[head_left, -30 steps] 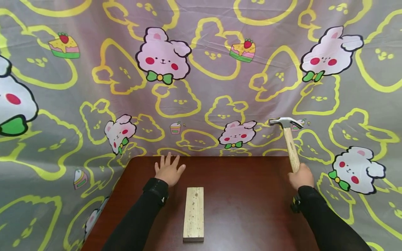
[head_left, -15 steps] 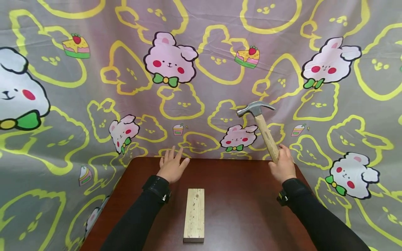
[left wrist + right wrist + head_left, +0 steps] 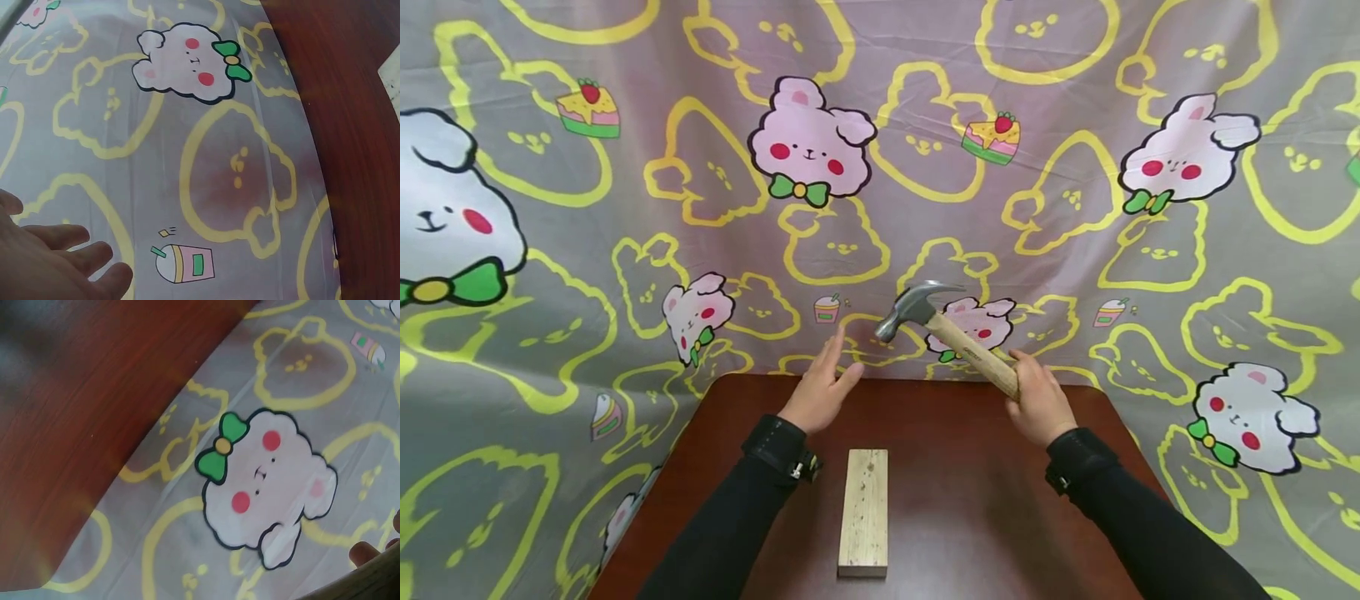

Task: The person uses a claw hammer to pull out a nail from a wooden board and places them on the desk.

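The right hand (image 3: 1042, 402) has its fingers curled around the wooden handle of a hammer (image 3: 973, 350); the right wrist view catches that handle crossing the lower right corner, fingertips showing beside it. The hammer's metal head juts out past the right fingers toward the left ones, near them but apart. The left hand (image 3: 818, 392) is raised and unclenched, holding nothing: fingers extended and close together, thumb standing away. Nearer the person than both sets of fingers, between the two arms, a wooden block (image 3: 863, 512) lies on the table (image 3: 947, 467); patterned cloth (image 3: 1052, 108) hangs beyond the fingers. Compared with half a second ago, the right fingers have shifted left, tipping the hammer over that way; the left fingers, then fanned, have turned edgewise. The block lies where it did.
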`<state>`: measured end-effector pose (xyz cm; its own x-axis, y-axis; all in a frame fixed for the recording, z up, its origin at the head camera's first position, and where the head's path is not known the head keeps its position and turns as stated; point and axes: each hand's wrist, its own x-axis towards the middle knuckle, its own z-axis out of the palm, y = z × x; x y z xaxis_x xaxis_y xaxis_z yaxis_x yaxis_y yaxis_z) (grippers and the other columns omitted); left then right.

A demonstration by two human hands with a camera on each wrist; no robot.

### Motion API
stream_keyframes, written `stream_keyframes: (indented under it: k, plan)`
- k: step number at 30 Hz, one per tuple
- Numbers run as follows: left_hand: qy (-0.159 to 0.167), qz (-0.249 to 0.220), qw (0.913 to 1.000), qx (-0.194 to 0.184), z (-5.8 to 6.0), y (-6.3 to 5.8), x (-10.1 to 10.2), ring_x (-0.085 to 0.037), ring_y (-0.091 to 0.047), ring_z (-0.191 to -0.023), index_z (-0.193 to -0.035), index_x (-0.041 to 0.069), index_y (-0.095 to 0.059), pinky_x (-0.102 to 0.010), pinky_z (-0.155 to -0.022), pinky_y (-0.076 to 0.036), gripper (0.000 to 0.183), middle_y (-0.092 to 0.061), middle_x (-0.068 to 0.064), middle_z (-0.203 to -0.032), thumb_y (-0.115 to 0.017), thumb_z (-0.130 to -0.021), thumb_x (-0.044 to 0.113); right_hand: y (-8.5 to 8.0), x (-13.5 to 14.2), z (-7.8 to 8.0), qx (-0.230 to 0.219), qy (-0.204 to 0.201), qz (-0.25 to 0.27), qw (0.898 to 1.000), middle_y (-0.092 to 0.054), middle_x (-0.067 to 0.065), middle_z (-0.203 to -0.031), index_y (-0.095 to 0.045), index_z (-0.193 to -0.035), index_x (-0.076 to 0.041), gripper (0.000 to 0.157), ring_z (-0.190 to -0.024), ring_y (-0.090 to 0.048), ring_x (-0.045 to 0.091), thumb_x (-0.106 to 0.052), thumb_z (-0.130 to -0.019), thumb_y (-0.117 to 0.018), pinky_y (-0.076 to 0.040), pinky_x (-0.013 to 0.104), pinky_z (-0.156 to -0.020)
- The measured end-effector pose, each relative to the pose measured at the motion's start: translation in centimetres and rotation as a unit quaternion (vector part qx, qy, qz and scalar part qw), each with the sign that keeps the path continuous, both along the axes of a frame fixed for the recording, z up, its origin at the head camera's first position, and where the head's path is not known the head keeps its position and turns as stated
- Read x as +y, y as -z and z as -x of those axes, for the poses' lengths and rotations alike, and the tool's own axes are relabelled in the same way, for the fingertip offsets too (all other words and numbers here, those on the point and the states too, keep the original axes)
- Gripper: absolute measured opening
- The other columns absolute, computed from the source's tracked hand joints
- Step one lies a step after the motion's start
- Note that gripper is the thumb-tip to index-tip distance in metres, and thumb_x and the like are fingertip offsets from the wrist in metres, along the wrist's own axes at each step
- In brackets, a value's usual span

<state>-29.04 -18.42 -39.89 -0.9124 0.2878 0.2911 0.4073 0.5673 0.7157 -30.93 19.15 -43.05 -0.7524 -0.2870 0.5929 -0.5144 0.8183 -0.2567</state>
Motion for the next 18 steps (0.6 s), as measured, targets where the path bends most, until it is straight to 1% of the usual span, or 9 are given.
stream_keyframes:
  k: [2, 4, 7, 9, 11, 13, 15, 16, 18]
  plan:
    - [0.01, -0.016, 0.9998, 0.011, -0.1, -0.2, 0.2, -0.034, -0.007, -0.155, -0.163, 0.025, 0.004, -0.066, -0.117, -0.016, 0.077, -0.006, -0.013, -0.169, -0.04, -0.106, 0.052, 0.1, -0.3, -0.2, 0.005, -0.006, -0.015, 1.0, -0.053, 0.028, -0.138, -0.051, -0.094, 0.0, 0.032, -0.124, -0.053, 0.047, 0.007, -0.069, -0.07, -0.037, 0.07, -0.103]
    - [0.022, -0.034, 0.9986, 0.033, -0.3, -0.3, 0.5, -0.034, -0.01, -0.154, -0.163, 0.024, 0.003, -0.064, -0.117, -0.021, 0.081, -0.009, -0.011, -0.169, -0.041, -0.104, 0.057, 0.2, -0.5, -0.6, 0.008, -0.009, -0.026, 1.0, -0.053, 0.028, -0.139, -0.049, -0.091, -0.002, 0.032, -0.126, -0.053, 0.045, 0.008, -0.069, -0.071, -0.038, 0.069, -0.103]
    - [0.038, -0.065, 0.9943, 0.076, -0.6, -0.4, 0.9, -0.037, -0.023, -0.151, -0.164, 0.017, -0.001, -0.062, -0.115, -0.029, 0.088, -0.018, -0.013, -0.167, -0.045, -0.102, 0.06, 0.6, -0.9, -1.1, 0.01, -0.012, -0.039, 0.999, -0.054, 0.027, -0.14, -0.049, -0.088, -0.003, 0.034, -0.128, -0.053, 0.043, 0.008, -0.069, -0.074, -0.039, 0.068, -0.103]
    - [0.05, -0.085, 0.9907, 0.093, -0.8, -0.6, 1.0, -0.038, -0.032, -0.147, -0.164, 0.013, -0.002, -0.059, -0.114, -0.032, 0.089, -0.024, -0.013, -0.165, -0.049, -0.102, 0.055, 1.0, -1.3, -1.4, 0.013, -0.017, -0.05, 0.999, -0.055, 0.026, -0.139, -0.049, -0.087, -0.004, 0.035, -0.13, -0.053, 0.041, 0.008, -0.068, -0.075, -0.04, 0.068, -0.102]
    - [0.055, -0.097, 0.989, 0.098, -1.1, -0.7, 1.1, -0.038, -0.042, -0.141, -0.163, 0.011, -0.005, -0.056, -0.111, -0.038, 0.087, -0.033, -0.015, -0.161, -0.055, -0.102, 0.047, 1.4, -1.6, -1.6, 0.019, -0.024, -0.067, 0.997, -0.056, 0.026, -0.138, -0.049, -0.087, -0.005, 0.036, -0.131, -0.053, 0.039, 0.007, -0.068, -0.077, -0.041, 0.067, -0.102]
    - [0.059, -0.099, 0.9896, 0.086, -1.3, -0.9, 1.3, -0.035, -0.054, -0.13, -0.164, 0.012, -0.007, -0.05, -0.105, -0.045, 0.085, -0.042, -0.017, -0.155, -0.059, -0.102, 0.039, 1.8, -2.0, -1.6, 0.025, -0.033, -0.086, 0.995, -0.056, 0.026, -0.138, -0.049, -0.088, -0.006, 0.038, -0.132, -0.052, 0.038, 0.005, -0.068, -0.079, -0.042, 0.066, -0.102]
    - [0.057, -0.083, 0.9923, 0.072, -1.4, -0.9, 1.4, -0.028, -0.064, -0.109, -0.164, 0.014, -0.01, -0.043, -0.09, -0.052, 0.083, -0.053, -0.017, -0.142, -0.061, -0.102, 0.035, 2.0, -2.3, -1.7, 0.031, -0.04, -0.1, 0.994, -0.056, 0.026, -0.138, -0.049, -0.088, -0.006, 0.038, -0.132, -0.053, 0.037, 0.004, -0.068, -0.081, -0.043, 0.064, -0.102]
    - [0.055, -0.074, 0.9936, 0.066, -1.5, -0.8, 1.4, -0.025, -0.065, -0.096, -0.164, 0.015, -0.011, -0.039, -0.082, -0.053, 0.081, -0.058, -0.017, -0.134, -0.061, -0.102, 0.034, 2.1, -2.4, -1.7, 0.033, -0.045, -0.104, 0.993, -0.056, 0.026, -0.138, -0.05, -0.088, -0.006, 0.039, -0.131, -0.053, 0.037, 0.004, -0.068, -0.081, -0.044, 0.064, -0.101]
    - [0.053, -0.057, 0.9948, 0.066, -1.5, -0.7, 1.5, -0.019, -0.06, -0.082, -0.163, 0.015, -0.015, -0.034, -0.071, -0.048, 0.077, -0.061, -0.015, -0.122, -0.06, -0.103, 0.032, 2.2, -2.5, -1.8, 0.034, -0.052, -0.107, 0.992, -0.055, 0.026, -0.139, -0.049, -0.088, -0.007, 0.041, -0.131, -0.054, 0.038, 0.004, -0.067, -0.083, -0.044, 0.064, -0.101]
